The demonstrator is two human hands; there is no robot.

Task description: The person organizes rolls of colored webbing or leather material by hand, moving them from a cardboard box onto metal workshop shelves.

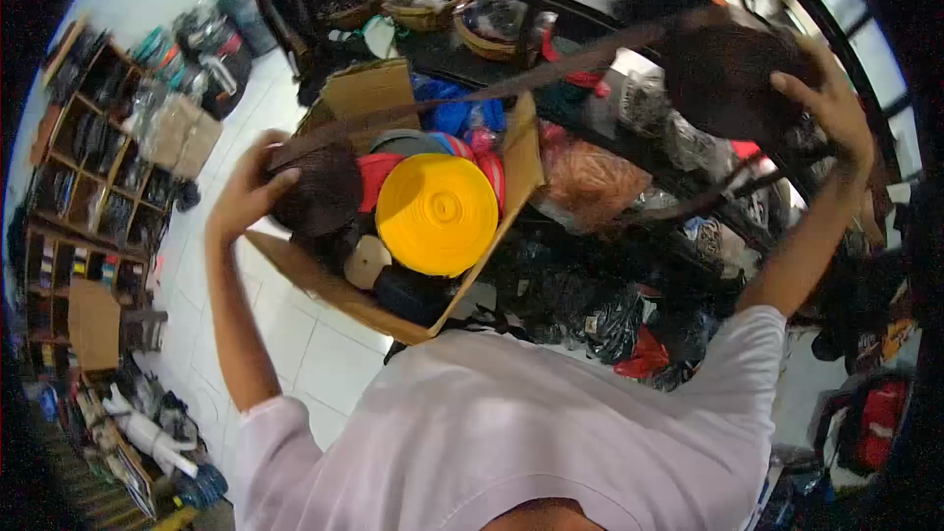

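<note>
My left hand [248,195] is closed around a dark brown roll of webbing [320,190] at the left side of an open cardboard box [369,93]. Raised on the far right, my right hand [831,103] grips a larger dark brown webbing roll [730,79], blurred by motion. A brown strap [551,74] stretches across above the box between the two rolls. Another loose length of strap hangs below the right roll. Inside the box lie a big yellow webbing roll [438,216], a beige roll [367,262], a black roll [411,295] and several coloured ones.
Dark metal shelves [433,47] with baskets [487,29] and bagged goods stand ahead and to the right. A bag of orange-brown material [595,182] lies beside the box. Wooden cubby shelves [88,162] line the left wall, past the white tiled floor [315,359].
</note>
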